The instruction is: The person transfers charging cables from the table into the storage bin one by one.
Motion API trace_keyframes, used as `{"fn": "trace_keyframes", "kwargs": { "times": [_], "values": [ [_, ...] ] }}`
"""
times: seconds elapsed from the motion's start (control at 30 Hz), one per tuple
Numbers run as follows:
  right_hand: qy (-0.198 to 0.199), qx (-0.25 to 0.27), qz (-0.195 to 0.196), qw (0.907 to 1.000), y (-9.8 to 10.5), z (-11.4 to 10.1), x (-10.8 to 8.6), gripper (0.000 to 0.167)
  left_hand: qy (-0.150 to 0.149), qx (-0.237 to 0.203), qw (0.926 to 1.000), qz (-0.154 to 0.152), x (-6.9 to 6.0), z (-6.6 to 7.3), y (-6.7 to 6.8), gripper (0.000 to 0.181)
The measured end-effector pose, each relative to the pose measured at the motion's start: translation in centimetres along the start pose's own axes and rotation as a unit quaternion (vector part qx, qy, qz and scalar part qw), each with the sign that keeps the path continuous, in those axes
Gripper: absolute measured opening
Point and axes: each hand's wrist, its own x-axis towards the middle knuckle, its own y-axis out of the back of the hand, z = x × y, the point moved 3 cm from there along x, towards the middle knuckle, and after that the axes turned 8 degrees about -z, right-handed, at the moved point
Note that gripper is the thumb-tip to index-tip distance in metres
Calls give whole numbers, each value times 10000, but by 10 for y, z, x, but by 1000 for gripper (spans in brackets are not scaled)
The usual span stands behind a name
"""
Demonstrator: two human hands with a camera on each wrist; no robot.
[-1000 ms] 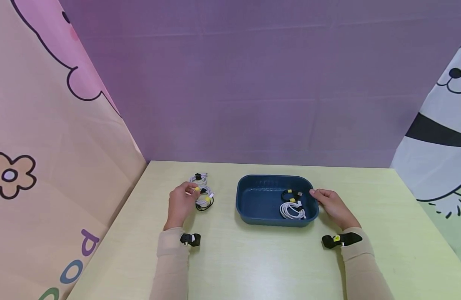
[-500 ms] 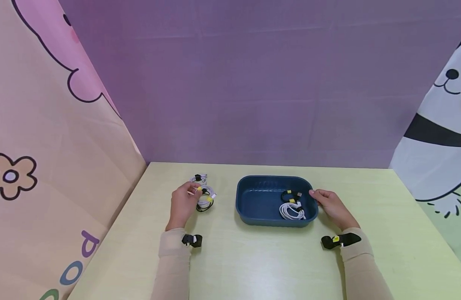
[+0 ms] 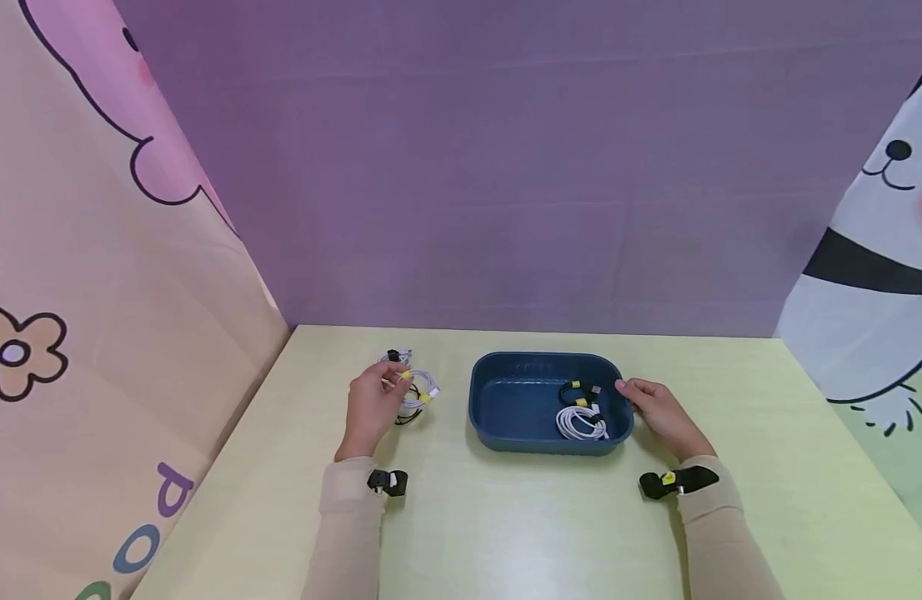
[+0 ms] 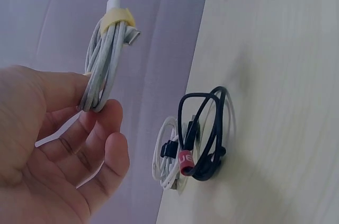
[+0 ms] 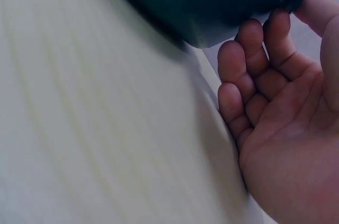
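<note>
My left hand point(image 3: 373, 410) pinches a coiled white charging cable point(image 4: 106, 62), bundled with a yellow strap, between thumb and fingers. In the left wrist view this bundle is off the tabletop, with its plug ends pointing up past the strap. Below it lie a coiled black cable point(image 4: 216, 134) with a red tag and another white cable point(image 4: 165, 160) with a black tie. My right hand point(image 3: 665, 418) pinches the right end of a dark blue plastic bin point(image 3: 545, 445), thumb over the rim and fingers against the outer wall. Inside the bin's right half rest a white coiled cable point(image 3: 576, 422) and a black one point(image 3: 568, 394).
The pale wood-grain table point(image 3: 506, 525) extends in front of the bin and on both sides. A purple cloth backdrop point(image 3: 461, 167) rises behind its far edge. Printed cloth panels stand left point(image 3: 93, 333) and right point(image 3: 866, 333).
My left hand has moved a little right with the white cable, lifting it off the black cable beneath. The right hand keeps its hold on the bin, which stays in place.
</note>
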Motion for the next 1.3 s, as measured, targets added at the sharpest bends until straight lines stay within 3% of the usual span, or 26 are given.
{"fn": "trace_keyframes", "kwargs": {
  "times": [0.63, 1.03, 1.3],
  "values": [
    [-44, 79, -10, 10000, 0, -1, -1, 42, -297, -9, 9996, -19, -1, 10, -8, 15],
    [-43, 71, 8, 10000, 2, 0, 1, 42, -607, 32, 9980, 180, 3, 16, -9, 16],
    [-50, 95, -14, 9999, 0, 1, 0, 41, -593, -5, 9980, 209, 0, 20, -7, 16]
  ]
}}
